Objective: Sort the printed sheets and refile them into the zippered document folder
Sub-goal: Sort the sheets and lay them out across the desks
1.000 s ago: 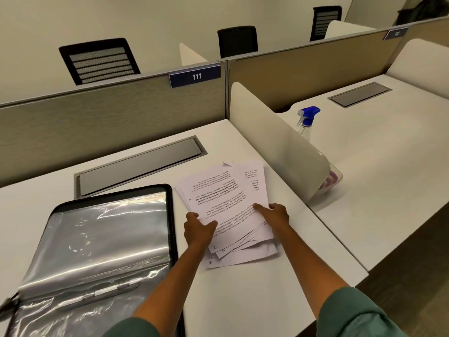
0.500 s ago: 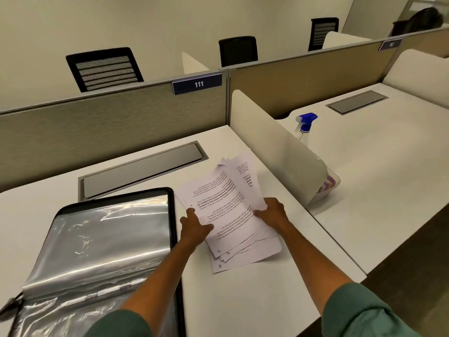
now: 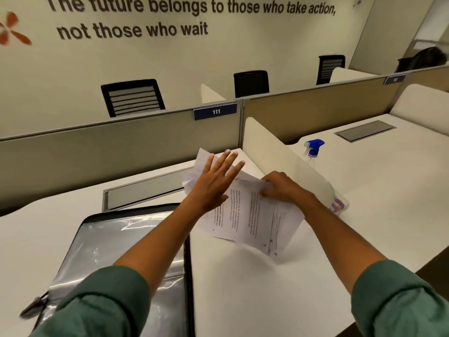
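A loose stack of printed sheets (image 3: 255,220) is lifted and tilted above the white desk (image 3: 243,288), its lower corner near the desk top. My right hand (image 3: 281,187) grips the stack's upper right edge with curled fingers. My left hand (image 3: 216,181) lies flat with straight, spread fingers against the stack's left side, partly hiding the sheets behind it. The open zippered document folder (image 3: 116,246), black-edged with clear plastic sleeves, lies on the desk to the left of the sheets.
A curved white divider (image 3: 286,166) stands just right of the sheets, with a blue-topped spray bottle (image 3: 313,149) and a clear tray (image 3: 340,205) behind it. A grey cable hatch (image 3: 145,190) sits at the desk's back by the partition (image 3: 121,147).
The stack has come up off the desk and turned clockwise. My left hand let go of its lower edge and spread flat higher up; my right hand shifted to the upper edge. The view tilted up.
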A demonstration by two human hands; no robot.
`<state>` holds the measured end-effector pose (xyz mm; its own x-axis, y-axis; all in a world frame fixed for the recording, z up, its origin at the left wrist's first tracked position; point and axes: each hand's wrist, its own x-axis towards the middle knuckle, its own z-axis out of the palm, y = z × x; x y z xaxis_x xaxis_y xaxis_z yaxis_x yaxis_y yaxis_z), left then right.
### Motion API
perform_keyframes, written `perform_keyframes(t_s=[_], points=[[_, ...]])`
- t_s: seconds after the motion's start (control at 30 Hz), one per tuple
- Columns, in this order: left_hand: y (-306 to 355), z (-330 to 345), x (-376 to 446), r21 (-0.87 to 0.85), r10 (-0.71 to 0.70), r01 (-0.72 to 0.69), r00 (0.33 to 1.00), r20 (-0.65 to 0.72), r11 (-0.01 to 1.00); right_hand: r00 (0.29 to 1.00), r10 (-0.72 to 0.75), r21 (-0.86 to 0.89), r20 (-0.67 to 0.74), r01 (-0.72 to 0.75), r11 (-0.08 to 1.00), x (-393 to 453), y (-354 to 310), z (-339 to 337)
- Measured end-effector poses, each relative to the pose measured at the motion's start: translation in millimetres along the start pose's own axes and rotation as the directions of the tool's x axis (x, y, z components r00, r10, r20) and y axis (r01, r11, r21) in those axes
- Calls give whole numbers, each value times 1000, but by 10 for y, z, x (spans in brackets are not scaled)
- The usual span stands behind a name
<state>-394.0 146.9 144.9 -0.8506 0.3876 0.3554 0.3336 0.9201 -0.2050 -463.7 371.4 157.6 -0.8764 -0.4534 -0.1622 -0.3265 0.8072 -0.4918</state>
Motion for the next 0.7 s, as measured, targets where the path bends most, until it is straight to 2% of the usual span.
perform_keyframes(t_s=[0.13, 0.2, 0.27, 0.33, 0.4, 0.47, 0.63, 0.7], points=[[-100, -287, 130, 118, -41, 27, 992, 121, 993, 993, -117, -165, 34, 121, 979, 18, -374, -256], [-170, -410, 164, 90, -89, 74, 982, 169, 993, 984, -170, -224, 45, 176, 959, 18, -557, -375], [-259, -511, 161, 51, -101, 94, 983, 156, 994, 975, -217, -283, 42, 220, 934, 9, -707, -468], [-336, -594, 111, -113, -108, 123, 985, 131, 986, 961, -274, -322, 33, 269, 908, -14, -842, -544], [-387, -686, 41, -331, -136, 192, 973, 185, 924, 945, -325, -355, 40, 317, 879, -45, -980, -607], [-445, -749, -65, -465, -161, 248, 962, 218, 850, 928, -369, -381, 49, 359, 852, -76, -1137, -640], [-600, -757, -347, -567, -313, 395, 919, 241, 723, 860, -507, -551, -60, 396, 735, -48, -1543, -579], [-680, -753, -466, -604, -428, 475, 873, 233, 640, 756, -629, -671, -180, 373, 640, 10, -1686, -471]])
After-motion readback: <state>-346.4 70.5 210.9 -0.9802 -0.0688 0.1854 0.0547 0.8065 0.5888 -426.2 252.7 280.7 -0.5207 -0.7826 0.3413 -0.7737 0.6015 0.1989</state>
